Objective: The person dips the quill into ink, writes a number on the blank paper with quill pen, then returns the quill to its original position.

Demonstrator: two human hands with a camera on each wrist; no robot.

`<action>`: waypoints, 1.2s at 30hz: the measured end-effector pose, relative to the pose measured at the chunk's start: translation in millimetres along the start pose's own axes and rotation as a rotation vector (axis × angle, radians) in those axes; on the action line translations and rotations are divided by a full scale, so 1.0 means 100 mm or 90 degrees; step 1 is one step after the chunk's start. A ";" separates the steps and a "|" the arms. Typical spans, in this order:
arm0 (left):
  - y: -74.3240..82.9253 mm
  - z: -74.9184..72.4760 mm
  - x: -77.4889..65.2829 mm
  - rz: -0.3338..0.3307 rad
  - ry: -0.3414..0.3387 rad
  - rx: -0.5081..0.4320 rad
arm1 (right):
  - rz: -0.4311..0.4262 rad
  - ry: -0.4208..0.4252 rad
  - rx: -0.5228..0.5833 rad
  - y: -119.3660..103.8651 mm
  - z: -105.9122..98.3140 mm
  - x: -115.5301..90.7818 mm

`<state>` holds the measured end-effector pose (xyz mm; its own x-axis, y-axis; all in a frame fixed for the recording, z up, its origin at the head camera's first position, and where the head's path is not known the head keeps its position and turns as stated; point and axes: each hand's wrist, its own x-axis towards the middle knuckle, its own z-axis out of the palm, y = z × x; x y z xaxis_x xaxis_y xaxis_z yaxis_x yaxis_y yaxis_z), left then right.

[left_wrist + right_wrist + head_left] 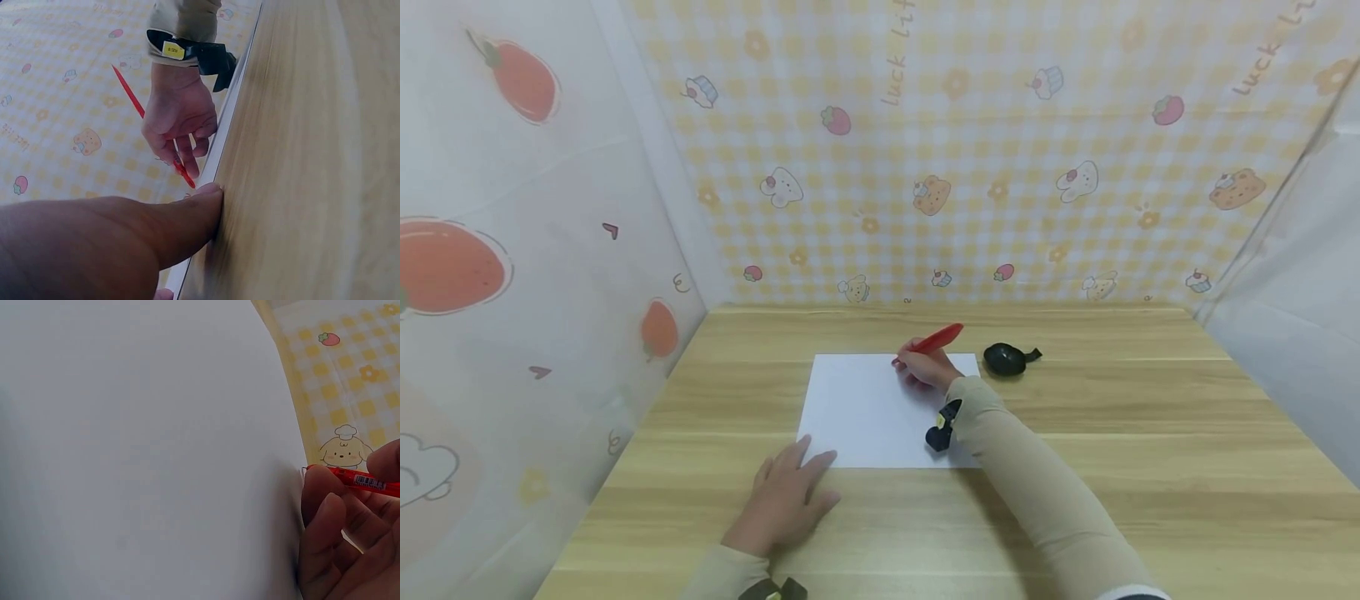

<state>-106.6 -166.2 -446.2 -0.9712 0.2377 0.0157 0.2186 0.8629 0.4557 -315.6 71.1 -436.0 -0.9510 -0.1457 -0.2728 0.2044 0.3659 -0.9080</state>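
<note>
A blank sheet of white paper (865,408) lies flat on the wooden table. Over its upper right part, my right hand (925,367) pinches a slim red pen (942,338) with a feather-shaped upper end. The pen's tip points down at the sheet, close to its far edge; a barcode label shows on the barrel (370,482) in the right wrist view. With fingers spread, my left hand (786,496) rests at the near left corner of the paper, fingertips over its edge. The left thumb (181,225) looms large in the left wrist view.
A glossy black rounded object (1004,360) with a short tail stands just right of the paper's far corner. Patterned cloth (955,167) hangs behind the wooden table (1150,400), and pale cloth sheets (572,192) close off both sides.
</note>
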 end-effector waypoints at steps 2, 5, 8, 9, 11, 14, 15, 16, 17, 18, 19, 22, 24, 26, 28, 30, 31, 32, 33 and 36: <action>-0.01 0.00 0.00 0.001 0.000 0.000 | -0.002 0.000 -0.002 0.00 0.00 -0.01; -0.01 0.00 0.00 0.001 0.001 -0.001 | -0.002 -0.001 -0.004 -0.01 0.01 -0.02; -0.01 0.00 0.00 0.003 0.002 -0.005 | -0.006 -0.003 -0.002 -0.01 0.01 -0.04; -0.01 0.00 0.00 0.004 0.002 -0.006 | -0.007 -0.005 -0.001 -0.02 0.01 -0.05; -0.01 0.01 0.00 0.003 0.002 -0.007 | -0.009 -0.009 0.000 -0.02 0.01 -0.07; -0.02 0.01 0.00 0.000 0.002 -0.003 | -0.014 -0.016 0.001 -0.02 0.00 -0.09; -0.02 0.01 0.00 -0.001 0.003 -0.003 | -0.013 -0.018 0.002 -0.02 0.00 -0.09; -0.03 0.02 0.01 -0.002 0.003 -0.001 | -0.013 -0.021 0.003 -0.02 0.00 -0.09; -0.03 0.02 0.01 -0.003 0.003 0.000 | -0.012 -0.024 0.005 -0.01 -0.01 -0.10; -0.03 0.02 0.01 -0.003 0.004 0.000 | -0.011 -0.027 0.007 -0.01 -0.01 -0.10; -0.03 0.02 0.01 -0.002 0.004 -0.001 | -0.011 -0.030 0.009 -0.01 -0.01 -0.09; -0.03 0.02 0.01 -0.002 0.004 -0.003 | -0.010 -0.036 0.009 -0.01 -0.01 -0.10; -0.03 0.02 0.01 -0.002 0.004 -0.003 | -0.011 -0.041 0.010 -0.01 -0.01 -0.10; -0.03 0.02 0.01 -0.002 0.003 -0.004 | -0.011 -0.045 0.008 0.00 -0.01 -0.11; -0.03 0.01 0.01 -0.002 0.003 -0.004 | -0.011 -0.050 0.010 0.00 -0.01 -0.12; -0.03 0.01 0.01 -0.002 0.003 -0.005 | -0.010 -0.056 0.013 0.00 -0.01 -0.13; -0.02 0.01 0.01 -0.002 0.003 -0.005 | -0.010 -0.058 0.012 0.00 -0.01 -0.14; -0.02 0.01 0.01 -0.003 0.003 -0.005 | -0.012 -0.060 0.011 0.00 -0.01 -0.14; -0.02 0.01 0.01 -0.003 0.003 -0.004 | -0.013 -0.062 0.011 0.00 -0.02 -0.14; -0.02 0.00 0.01 -0.003 0.003 -0.004 | -0.017 -0.065 0.006 0.00 -0.01 -0.14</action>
<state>-107.8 -167.7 -447.6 -0.9727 0.2316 0.0172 0.2132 0.8613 0.4612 -302.6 74.5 -431.8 -0.9278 -0.2478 -0.2790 0.1820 0.3523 -0.9180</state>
